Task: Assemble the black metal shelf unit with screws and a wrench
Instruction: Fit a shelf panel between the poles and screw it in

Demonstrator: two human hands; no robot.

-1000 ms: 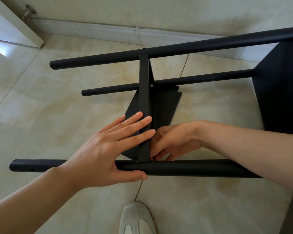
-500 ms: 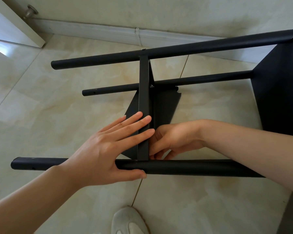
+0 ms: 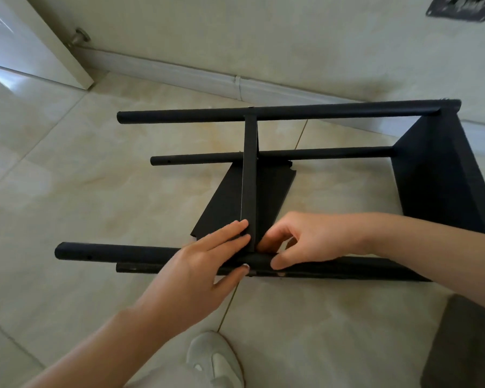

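Left hand (image 3: pixel 199 264) flat, fingers straight, pressing middle shelf panel (image 3: pixel 248 189) edge and near pole (image 3: pixel 129 252). Right hand (image 3: pixel 300 242) fingers curled, pinching at joint where panel meets near pole; whether it holds screw, cannot tell. Shelf unit (image 3: pixel 437 175) lies on side on tiled floor (image 3: pixel 67 177), near wall. Progress, by look: four poles fixed to end panel at right, middle panel seated at far pole; near joint seemingly in hand. Pole holes at left end unused, so more left. No wrench visible. Matte black metal, round tubes. Shoe (image 3: pixel 216 359) at near edge.
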